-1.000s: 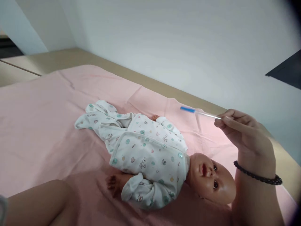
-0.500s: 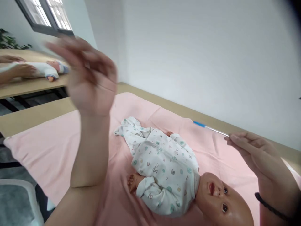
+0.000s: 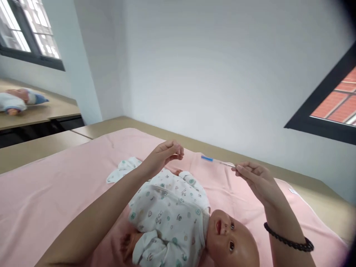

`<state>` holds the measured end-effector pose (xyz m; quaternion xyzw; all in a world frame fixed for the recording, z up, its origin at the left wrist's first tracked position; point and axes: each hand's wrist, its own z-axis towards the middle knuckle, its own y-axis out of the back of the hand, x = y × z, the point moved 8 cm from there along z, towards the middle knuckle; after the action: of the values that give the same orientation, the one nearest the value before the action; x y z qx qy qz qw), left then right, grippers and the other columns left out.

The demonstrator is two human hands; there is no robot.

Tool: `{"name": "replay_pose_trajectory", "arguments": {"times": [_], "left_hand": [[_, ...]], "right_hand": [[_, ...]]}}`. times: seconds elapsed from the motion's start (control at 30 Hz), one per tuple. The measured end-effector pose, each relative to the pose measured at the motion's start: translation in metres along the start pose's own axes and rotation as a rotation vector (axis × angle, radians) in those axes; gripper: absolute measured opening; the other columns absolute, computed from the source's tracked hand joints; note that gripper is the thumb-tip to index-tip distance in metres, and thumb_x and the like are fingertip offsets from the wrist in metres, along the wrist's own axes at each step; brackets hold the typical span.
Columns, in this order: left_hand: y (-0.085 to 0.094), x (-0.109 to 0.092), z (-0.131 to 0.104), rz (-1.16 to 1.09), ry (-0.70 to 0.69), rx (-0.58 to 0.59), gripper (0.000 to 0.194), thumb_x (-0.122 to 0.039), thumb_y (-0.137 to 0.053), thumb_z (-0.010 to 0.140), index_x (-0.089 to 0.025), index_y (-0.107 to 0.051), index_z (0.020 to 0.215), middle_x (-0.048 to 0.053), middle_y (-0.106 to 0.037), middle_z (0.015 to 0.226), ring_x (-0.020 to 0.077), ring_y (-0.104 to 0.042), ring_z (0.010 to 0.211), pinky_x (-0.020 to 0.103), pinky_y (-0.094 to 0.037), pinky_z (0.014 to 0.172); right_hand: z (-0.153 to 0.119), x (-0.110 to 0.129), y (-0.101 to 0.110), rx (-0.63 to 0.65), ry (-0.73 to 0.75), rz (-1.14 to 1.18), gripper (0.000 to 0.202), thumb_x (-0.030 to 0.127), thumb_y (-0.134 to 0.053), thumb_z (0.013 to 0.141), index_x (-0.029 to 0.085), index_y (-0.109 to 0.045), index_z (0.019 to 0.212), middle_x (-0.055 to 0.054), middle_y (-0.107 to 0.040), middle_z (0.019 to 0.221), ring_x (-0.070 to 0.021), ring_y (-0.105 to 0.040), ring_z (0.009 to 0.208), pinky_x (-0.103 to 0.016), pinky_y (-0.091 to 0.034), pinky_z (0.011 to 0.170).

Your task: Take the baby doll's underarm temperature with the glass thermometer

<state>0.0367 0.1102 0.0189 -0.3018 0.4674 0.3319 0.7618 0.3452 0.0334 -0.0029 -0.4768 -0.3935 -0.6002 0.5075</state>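
A baby doll in a white patterned suit lies face up on a pink cloth, its head toward the lower right. Above its body is my left hand, fingers curled in; whether they pinch anything small is hidden. My right hand, with a dark braided band at the wrist, pinches one end of a thin clear stick, a thermometer by its look. The blue end of the thermometer points left toward my left hand, with a gap between them.
A wooden table carries the cloth. On another table at the far left lies a second doll in white and blue. A pale wall stands behind, with a dark-framed window at the right.
My left hand has come down from the upper left toward the thermometer, its fingers now curled. The camera view has turned right. The other person's hands at the far left are out of view.
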Motion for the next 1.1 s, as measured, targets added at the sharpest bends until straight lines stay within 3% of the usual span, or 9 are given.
{"name": "replay_pose_trajectory", "arguments": {"times": [0.13, 0.3, 0.4, 0.53, 0.67, 0.87, 1.1], "left_hand": [[0.002, 0.0, -0.001, 0.052, 0.014, -0.055, 0.026, -0.038, -0.082, 0.082, -0.02, -0.064, 0.088, 0.002, -0.064, 0.094, 0.0131, -0.058, 0.084, 0.027, -0.049, 0.082], [-0.007, 0.006, -0.005, 0.135, 0.006, -0.028, 0.03, -0.046, -0.066, 0.095, -0.02, -0.065, 0.081, 0.003, -0.065, 0.092, 0.0142, -0.06, 0.087, 0.029, -0.051, 0.087], [-0.014, 0.006, -0.01, 0.184, -0.011, -0.016, 0.017, -0.04, -0.068, 0.095, -0.023, -0.068, 0.098, 0.004, -0.067, 0.103, 0.015, -0.063, 0.094, 0.029, -0.053, 0.089], [-0.026, -0.002, -0.017, 0.232, -0.044, 0.007, 0.026, -0.036, -0.073, 0.092, -0.027, -0.066, 0.115, 0.004, -0.069, 0.106, 0.0175, -0.066, 0.098, 0.028, -0.058, 0.08], [-0.026, -0.011, -0.022, 0.317, -0.103, -0.084, 0.02, -0.033, -0.076, 0.089, -0.024, -0.069, 0.105, 0.003, -0.07, 0.098, 0.0177, -0.067, 0.093, 0.026, -0.057, 0.072], [-0.017, -0.019, -0.025, 0.337, -0.184, -0.21, 0.018, -0.033, -0.078, 0.088, -0.024, -0.071, 0.101, 0.003, -0.07, 0.098, 0.0161, -0.068, 0.091, 0.028, -0.058, 0.082], [-0.019, -0.029, -0.027, 0.469, -0.232, -0.203, 0.02, -0.039, -0.072, 0.093, -0.02, -0.069, 0.088, 0.002, -0.069, 0.083, 0.0156, -0.069, 0.08, 0.028, -0.058, 0.074]], "right_hand": [[-0.006, 0.018, 0.001, -0.073, 0.132, 0.123, 0.02, 0.04, -0.087, 0.074, 0.024, -0.076, 0.079, -0.002, -0.068, 0.078, -0.0154, -0.063, 0.075, -0.029, -0.057, 0.073], [-0.015, 0.022, -0.02, -0.12, 0.139, -0.039, 0.018, 0.039, -0.084, 0.079, 0.024, -0.076, 0.085, -0.004, -0.075, 0.082, -0.0172, -0.066, 0.079, -0.033, -0.057, 0.077], [-0.022, 0.027, -0.034, -0.124, 0.185, -0.105, 0.017, 0.039, -0.083, 0.082, 0.025, -0.077, 0.089, -0.003, -0.076, 0.084, -0.0181, -0.068, 0.081, -0.034, -0.058, 0.079], [-0.031, 0.037, -0.044, -0.15, 0.217, -0.186, 0.014, 0.04, -0.08, 0.084, 0.027, -0.077, 0.088, -0.003, -0.077, 0.085, -0.0209, -0.072, 0.085, -0.04, -0.062, 0.081], [-0.039, 0.047, -0.05, -0.159, 0.268, -0.214, 0.008, 0.037, -0.079, 0.086, 0.03, -0.077, 0.089, -0.002, -0.077, 0.086, -0.0204, -0.073, 0.086, -0.041, -0.064, 0.081], [-0.048, 0.054, -0.059, -0.125, 0.312, -0.227, 0.011, 0.031, -0.082, 0.084, 0.029, -0.079, 0.095, -0.002, -0.079, 0.092, -0.0213, -0.075, 0.09, -0.039, -0.065, 0.086], [-0.048, 0.055, -0.064, -0.083, 0.309, -0.208, 0.004, 0.026, -0.077, 0.089, 0.023, -0.079, 0.089, -0.002, -0.079, 0.081, -0.0147, -0.074, 0.074, -0.025, -0.064, 0.07]]}}
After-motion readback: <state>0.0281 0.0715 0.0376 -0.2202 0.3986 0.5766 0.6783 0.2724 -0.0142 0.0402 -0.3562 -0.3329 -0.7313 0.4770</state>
